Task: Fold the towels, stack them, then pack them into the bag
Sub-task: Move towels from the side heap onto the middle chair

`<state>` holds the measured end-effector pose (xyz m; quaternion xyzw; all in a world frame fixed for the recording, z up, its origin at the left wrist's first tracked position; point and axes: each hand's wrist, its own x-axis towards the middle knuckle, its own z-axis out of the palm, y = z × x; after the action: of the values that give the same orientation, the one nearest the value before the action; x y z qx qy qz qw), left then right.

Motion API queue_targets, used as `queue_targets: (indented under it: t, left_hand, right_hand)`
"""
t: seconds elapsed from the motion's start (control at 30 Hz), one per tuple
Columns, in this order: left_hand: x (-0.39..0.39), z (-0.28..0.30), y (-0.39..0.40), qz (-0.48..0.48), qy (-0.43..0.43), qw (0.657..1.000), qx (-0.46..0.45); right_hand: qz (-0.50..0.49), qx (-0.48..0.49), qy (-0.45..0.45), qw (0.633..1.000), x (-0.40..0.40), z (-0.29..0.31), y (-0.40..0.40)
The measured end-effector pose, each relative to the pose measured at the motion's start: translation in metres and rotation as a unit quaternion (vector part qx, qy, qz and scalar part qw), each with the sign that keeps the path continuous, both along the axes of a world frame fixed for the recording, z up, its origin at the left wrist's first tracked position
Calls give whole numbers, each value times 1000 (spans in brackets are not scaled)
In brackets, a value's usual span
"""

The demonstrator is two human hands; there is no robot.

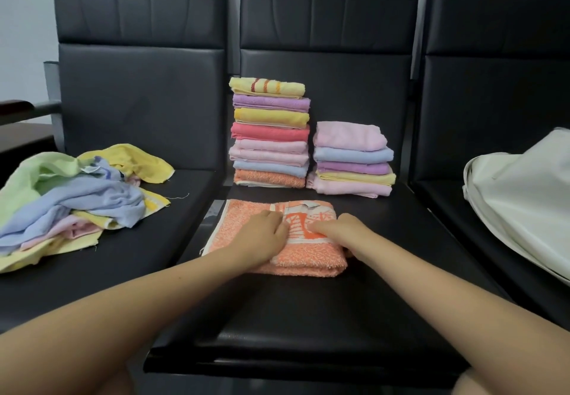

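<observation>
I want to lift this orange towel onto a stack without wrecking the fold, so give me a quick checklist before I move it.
1. Orange towel folded into a compact rectangle: ok, though its left layer sticks out.
2. Left hand and right hand on the towel: ok, both press on top.
3. Grip under the towel's edges: not ok, no fingers curl under it.
4. Tall stack steady enough for another: cannot tell.
5. Short stack has room on top: ok.
6. White bag open for packing: cannot tell.

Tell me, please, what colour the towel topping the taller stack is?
Pale yellow with red and orange stripes, seen in the head view.
</observation>
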<state>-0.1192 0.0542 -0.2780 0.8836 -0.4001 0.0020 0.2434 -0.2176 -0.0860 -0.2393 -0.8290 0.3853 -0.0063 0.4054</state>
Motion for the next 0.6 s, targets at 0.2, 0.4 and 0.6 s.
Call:
queue_targets:
  t: [0.2, 0.4, 0.6]
  left_hand:
    - [-8, 5, 1, -56, 39, 996, -56]
    - [-10, 28, -11, 48, 392, 884, -249]
    - [-6, 51, 10, 66, 682, 643, -343]
  right_hand:
    - [-24, 163, -78, 983, -10, 20, -8]
    - [17, 263, -232, 936, -11, 40, -5]
    - [177, 82, -213, 957, 8, 24, 31]
